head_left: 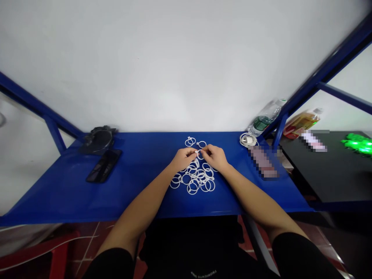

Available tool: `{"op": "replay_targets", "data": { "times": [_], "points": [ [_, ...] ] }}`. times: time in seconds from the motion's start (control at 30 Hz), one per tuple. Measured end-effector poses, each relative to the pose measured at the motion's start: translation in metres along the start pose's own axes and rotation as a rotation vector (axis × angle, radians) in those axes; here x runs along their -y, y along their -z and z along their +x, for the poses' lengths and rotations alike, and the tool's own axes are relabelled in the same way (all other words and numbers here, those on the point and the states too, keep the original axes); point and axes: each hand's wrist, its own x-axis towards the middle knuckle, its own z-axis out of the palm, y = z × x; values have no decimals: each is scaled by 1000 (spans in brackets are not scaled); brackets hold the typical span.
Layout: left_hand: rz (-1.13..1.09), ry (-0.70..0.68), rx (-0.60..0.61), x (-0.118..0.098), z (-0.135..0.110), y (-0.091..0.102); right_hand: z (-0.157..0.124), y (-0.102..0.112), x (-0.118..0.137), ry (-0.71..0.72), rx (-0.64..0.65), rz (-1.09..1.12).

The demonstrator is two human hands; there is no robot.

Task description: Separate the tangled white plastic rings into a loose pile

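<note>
My left hand [183, 158] and my right hand [215, 157] meet over the middle of a blue surface. Between their fingertips is a thin white curtain ring [198, 156] with a small tab. The left fingers pinch it at the tab side, and the right fingers grip its other edge. Just below my hands lies a loose, overlapping pile of several white rings [200, 176]. Past my fingertips, a pair of overlapping rings [190, 142] and a single ring [202, 144] lie apart from the pile. Both hands partly cover the pile's upper edge.
A black phone [104, 166] and a dark plastic-wrapped bundle [100, 140] sit at left on the blue table [139, 193]. At right are a coiled white cable [248, 140], a water bottle [266, 118] and a blurred-out flat item [264, 162]. Blue frame bars slant up both sides before a white wall.
</note>
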Motion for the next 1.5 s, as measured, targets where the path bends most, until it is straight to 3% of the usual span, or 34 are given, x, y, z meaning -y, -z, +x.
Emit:
{"op": "replay_targets", "data": {
  "times": [0.2, 0.4, 0.9, 1.07, 1.37, 1.5],
  "points": [
    [-19, 27, 26, -6, -1, 1, 2, -2, -3, -12, -25, -83],
    [-52, 45, -36, -2, 2, 1, 2, -2, -1, 120, -87, -47],
    [-62, -30, -77, 2, 2, 7, 2, 1, 2, 340, -20, 60],
    [-4, -58, -94, 5, 2, 9, 2, 1, 6, 418, -49, 66],
    [40, -113, -286, 11, 5, 2, 8, -1, -8, 352, -121, -5],
    [147, -67, -232, 16, 6, 5, 13, 1, -16, 304, -22, -52]
  ]
}}
